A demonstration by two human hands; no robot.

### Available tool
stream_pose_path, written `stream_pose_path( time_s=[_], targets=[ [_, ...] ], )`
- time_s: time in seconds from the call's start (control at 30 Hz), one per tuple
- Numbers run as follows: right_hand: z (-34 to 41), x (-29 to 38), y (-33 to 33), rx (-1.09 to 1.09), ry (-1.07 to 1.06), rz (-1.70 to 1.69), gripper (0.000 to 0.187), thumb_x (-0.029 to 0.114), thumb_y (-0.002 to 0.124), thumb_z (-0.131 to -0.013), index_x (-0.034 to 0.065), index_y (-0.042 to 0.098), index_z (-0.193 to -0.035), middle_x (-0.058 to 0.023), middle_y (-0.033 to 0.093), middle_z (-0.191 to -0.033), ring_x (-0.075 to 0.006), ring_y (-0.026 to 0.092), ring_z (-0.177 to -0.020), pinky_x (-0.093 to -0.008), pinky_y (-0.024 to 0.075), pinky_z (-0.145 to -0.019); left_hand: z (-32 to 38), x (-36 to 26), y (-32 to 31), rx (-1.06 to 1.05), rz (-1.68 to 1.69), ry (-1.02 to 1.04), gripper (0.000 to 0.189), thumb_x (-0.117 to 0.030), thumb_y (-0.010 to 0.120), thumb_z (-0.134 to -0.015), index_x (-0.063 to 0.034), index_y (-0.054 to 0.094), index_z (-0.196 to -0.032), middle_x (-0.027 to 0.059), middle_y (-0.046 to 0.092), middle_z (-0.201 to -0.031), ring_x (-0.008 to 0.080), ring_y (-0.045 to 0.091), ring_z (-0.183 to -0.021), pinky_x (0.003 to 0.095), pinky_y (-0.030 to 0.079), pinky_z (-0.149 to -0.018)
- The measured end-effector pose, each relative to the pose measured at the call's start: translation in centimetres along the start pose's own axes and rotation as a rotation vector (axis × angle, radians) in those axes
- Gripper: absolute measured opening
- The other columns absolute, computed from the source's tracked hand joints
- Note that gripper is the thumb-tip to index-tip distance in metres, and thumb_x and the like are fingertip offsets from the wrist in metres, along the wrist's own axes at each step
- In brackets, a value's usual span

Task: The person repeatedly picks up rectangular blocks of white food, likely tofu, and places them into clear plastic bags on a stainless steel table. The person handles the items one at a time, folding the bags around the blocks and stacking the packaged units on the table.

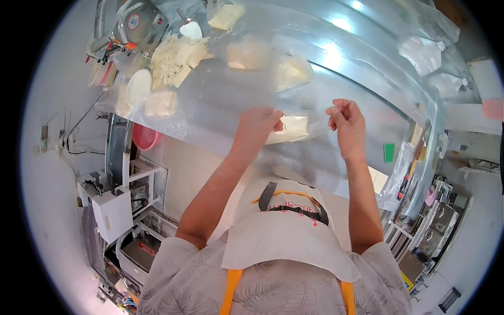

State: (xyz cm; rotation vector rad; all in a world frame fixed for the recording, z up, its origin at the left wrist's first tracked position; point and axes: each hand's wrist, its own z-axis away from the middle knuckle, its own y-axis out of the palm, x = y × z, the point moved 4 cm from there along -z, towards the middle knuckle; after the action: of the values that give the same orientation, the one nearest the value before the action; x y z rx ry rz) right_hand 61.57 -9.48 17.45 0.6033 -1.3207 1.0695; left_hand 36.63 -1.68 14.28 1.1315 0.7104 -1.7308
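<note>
My left hand point(262, 124) is closed at the left end of a clear plastic bag, its fingertips over a flat stack of pale dough sheets point(296, 126). At the bag's right end, my right hand point(343, 116) has its thumb and forefinger pinched together, apparently on the clear film, which is hard to make out. The stack lies low over the metal worktop. Beyond it are a bagged pale stack point(293, 73) and another blurred, yellowish bagged bundle point(247, 55).
Loose cut dough strips point(175, 61), a round white lid point(139, 87) and a metal machine point(138, 23) stand at the far left. A green rectangular piece point(389, 152) lies at the right. White plastic bags point(422, 54) are at the upper right, and a pink basin point(145, 136) sits below the left edge.
</note>
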Motion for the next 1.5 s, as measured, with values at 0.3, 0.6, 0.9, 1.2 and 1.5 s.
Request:
stream_pose_path(
  time_s=[0.3, 0.6, 0.9, 1.2, 1.5],
  targets=[
    [-9.7, 1.1, -4.7, -0.188, -0.220, 0.331, 0.027, 0.002, 0.061, -0.096, 0.0017, 0.063, -0.123, -0.0148, 0.075, -0.098, -0.0267, 0.073, -0.079, -0.0390, 0.0580, -0.076, -7.1, -1.4, 7.5, 0.077, 0.079, 0.125, 0.029, -0.019, 0.072, -0.101, 0.0064, 0.073, -0.115, 0.0094, 0.076, -0.098, 0.0150, 0.071, -0.099, 0.0319, 0.054, -0.092],
    [-14.1, -4.9, -14.6, -0.300, -0.431, 0.595, 0.018, 0.017, 0.075, -0.095, 0.0047, 0.077, -0.108, -0.0150, 0.077, -0.102, -0.0376, 0.071, -0.096, -0.0476, 0.0554, -0.089, -5.2, 0.7, 12.1, -0.081, -0.633, 0.633, 0.027, -0.017, 0.071, -0.101, -0.0038, 0.073, -0.125, 0.0120, 0.073, -0.124, 0.0261, 0.069, -0.116, 0.0359, 0.053, -0.098],
    [-30.8, -11.0, -38.0, -0.492, -0.798, 1.147, 0.030, 0.010, 0.079, -0.084, 0.0090, 0.068, -0.111, -0.0127, 0.066, -0.116, -0.0351, 0.061, -0.114, -0.0479, 0.0507, -0.096, 15.1, 23.2, 5.1, -0.471, -0.262, -0.362, 0.015, -0.014, 0.073, -0.097, 0.0011, 0.072, -0.098, 0.0075, 0.073, -0.089, 0.0141, 0.068, -0.084, 0.0294, 0.056, -0.074],
    [-45.6, -12.4, -41.8, -0.467, -1.090, 1.309, 0.028, 0.005, 0.072, -0.081, 0.0123, 0.060, -0.106, -0.0081, 0.061, -0.106, -0.0317, 0.061, -0.109, -0.0458, 0.0514, -0.093, 23.1, 25.5, 21.3, -0.695, -0.246, -0.601, 0.013, -0.008, 0.067, -0.100, 0.0025, 0.072, -0.107, 0.0105, 0.074, -0.097, 0.0178, 0.073, -0.089, 0.0319, 0.063, -0.075],
    [-44.1, -10.1, -44.3, -0.086, -0.988, 0.958, 0.017, 0.009, 0.076, -0.087, 0.0053, 0.060, -0.090, -0.0108, 0.065, -0.093, -0.0357, 0.064, -0.094, -0.0474, 0.0524, -0.081, 18.6, 23.0, 29.5, -0.531, -0.195, -0.544, 0.013, -0.010, 0.070, -0.100, 0.0016, 0.073, -0.107, 0.0097, 0.076, -0.098, 0.0160, 0.073, -0.090, 0.0320, 0.062, -0.083]
  ],
)
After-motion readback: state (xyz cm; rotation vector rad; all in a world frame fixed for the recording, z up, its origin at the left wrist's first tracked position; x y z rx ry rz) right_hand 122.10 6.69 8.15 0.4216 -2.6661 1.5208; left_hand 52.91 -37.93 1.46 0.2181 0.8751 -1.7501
